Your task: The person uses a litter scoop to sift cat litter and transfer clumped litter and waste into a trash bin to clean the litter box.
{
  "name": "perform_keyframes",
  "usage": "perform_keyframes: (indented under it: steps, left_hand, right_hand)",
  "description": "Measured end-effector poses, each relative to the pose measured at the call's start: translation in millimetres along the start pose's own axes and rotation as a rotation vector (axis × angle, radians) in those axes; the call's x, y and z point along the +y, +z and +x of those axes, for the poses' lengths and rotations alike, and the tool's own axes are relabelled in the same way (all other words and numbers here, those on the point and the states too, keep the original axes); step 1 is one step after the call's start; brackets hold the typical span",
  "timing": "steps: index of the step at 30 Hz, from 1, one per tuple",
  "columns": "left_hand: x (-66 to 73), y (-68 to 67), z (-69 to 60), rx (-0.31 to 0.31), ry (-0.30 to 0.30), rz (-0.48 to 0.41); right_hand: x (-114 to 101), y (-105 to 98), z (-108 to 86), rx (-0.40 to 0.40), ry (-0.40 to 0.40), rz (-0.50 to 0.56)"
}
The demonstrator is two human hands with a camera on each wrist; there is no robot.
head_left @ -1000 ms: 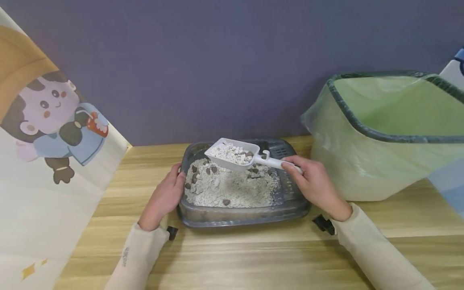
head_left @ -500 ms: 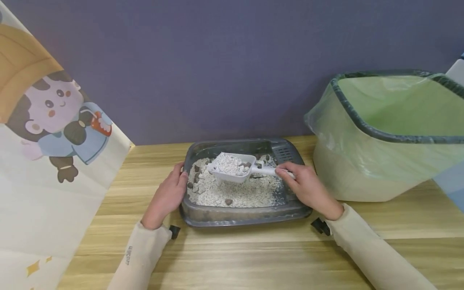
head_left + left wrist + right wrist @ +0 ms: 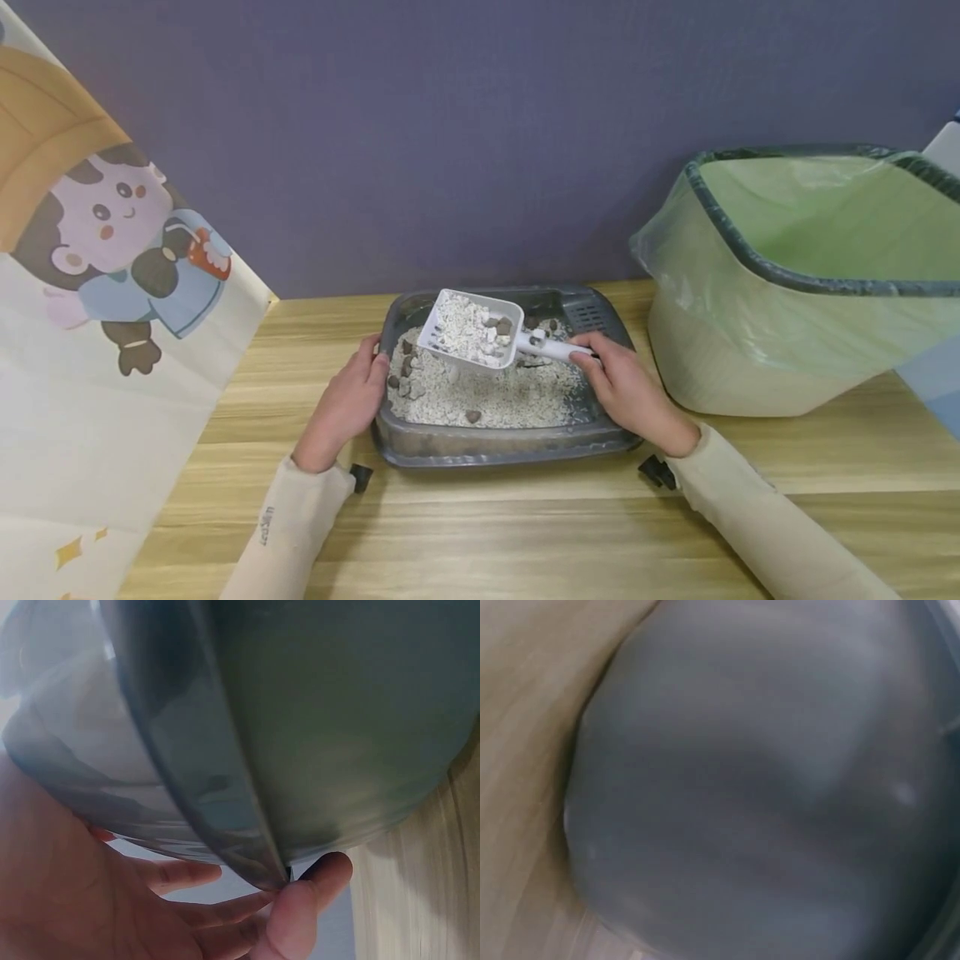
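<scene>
In the head view, a grey litter box (image 3: 480, 446) holds pale granular litter (image 3: 487, 404) with several brown lumps. My left hand (image 3: 343, 408) grips its left rim. The left wrist view has that hand (image 3: 150, 900) with thumb and fingers pinching the edge of the box (image 3: 360, 735). My right hand (image 3: 633, 387) holds a white litter scoop (image 3: 555, 349) by the handle, above the box. Litter and a few brown lumps lie in the scoop's pan. Only the side of the box (image 3: 735, 795) fills most of the blurred right wrist view; the right hand is hidden there.
A pale bin (image 3: 720, 358) lined with a translucent bag stands close to the right of the box. Behind the wooden table (image 3: 480, 533) rises a dark blue-purple wall (image 3: 450, 150). A white panel with a cartoon figure (image 3: 142, 267) borders the left side.
The scoop dips and shifts left, then comes up with its pan tipped more toward the head camera. Its litter has spread flatter. My left hand keeps its grip on the rim.
</scene>
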State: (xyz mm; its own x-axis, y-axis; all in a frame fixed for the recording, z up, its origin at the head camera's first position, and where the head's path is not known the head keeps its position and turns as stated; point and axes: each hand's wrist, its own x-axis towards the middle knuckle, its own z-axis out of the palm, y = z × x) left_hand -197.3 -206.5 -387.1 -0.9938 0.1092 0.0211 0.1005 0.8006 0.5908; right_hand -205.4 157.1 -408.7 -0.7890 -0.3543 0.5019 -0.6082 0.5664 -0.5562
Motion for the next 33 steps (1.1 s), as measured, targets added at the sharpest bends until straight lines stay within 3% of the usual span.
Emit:
perform_keyframes:
  steps: [16,33]
  left_hand:
    - [0.7,-0.6,-0.4,0.001,-0.005,-0.002]
    - [-1.8,0.2,1.1,-0.001,-0.010,-0.004]
  right_hand:
    - [0.7,1.8,-0.2,0.037,-0.025,-0.020]
    - [-2.7,2.7,0.5,0.033,0.045,-0.068]
